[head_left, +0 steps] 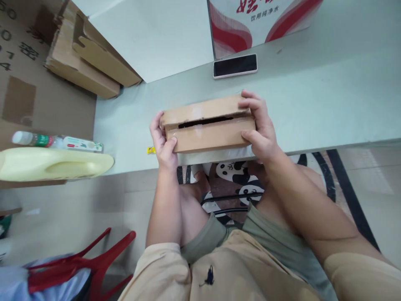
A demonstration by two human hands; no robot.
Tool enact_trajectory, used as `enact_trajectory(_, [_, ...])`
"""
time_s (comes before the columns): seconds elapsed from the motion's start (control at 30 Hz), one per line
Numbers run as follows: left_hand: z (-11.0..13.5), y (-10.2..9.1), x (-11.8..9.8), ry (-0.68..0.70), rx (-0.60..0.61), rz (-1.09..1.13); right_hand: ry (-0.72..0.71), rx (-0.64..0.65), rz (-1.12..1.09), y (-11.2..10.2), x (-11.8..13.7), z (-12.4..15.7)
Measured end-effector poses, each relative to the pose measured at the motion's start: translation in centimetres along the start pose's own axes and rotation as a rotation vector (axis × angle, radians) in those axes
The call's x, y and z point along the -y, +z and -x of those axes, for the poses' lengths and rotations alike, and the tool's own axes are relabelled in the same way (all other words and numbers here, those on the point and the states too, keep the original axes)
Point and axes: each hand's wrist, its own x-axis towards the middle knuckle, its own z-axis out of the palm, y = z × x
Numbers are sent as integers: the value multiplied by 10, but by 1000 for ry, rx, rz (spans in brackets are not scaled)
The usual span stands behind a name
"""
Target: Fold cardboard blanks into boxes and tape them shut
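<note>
Left hand and right hand clasp cardboard box, phone beyond, jug leftward.

Left hand at 9 o'clock, fingers curled, thumb pressing inward. Right hand at 3 o'clock, fingers clamped above, thumb below. Both forearms bare, entering from 6 o'clock.

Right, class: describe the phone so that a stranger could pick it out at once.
Start at the pale table, then find the red-and-white carton at its far side. Just in front lies the phone: flat, dark-screened, pink-rimmed, unlike the brown cardboard box nearer.
</note>
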Motion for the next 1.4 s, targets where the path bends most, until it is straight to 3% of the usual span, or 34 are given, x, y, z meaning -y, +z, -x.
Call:
enact_trajectory(0.17, [-1,0,1,-48,-23,-113,35,-65,26,5,2,2])
enact_trajectory(0.7, [5,20,5,-122,-173,29,54,-63,14,5,2,3])
enact_trajectory(0.9, [15,28,6,-84,-143,62,34,-64,-5,-3,-3,13])
enact_trajectory(1.13, [24,23,22,-51,-105,49,-67,-100,-218,-7,-14,23])
enact_trajectory(1.4, [21,22,18,-95,-80,120,56,-34,-118,-20,-25,34])
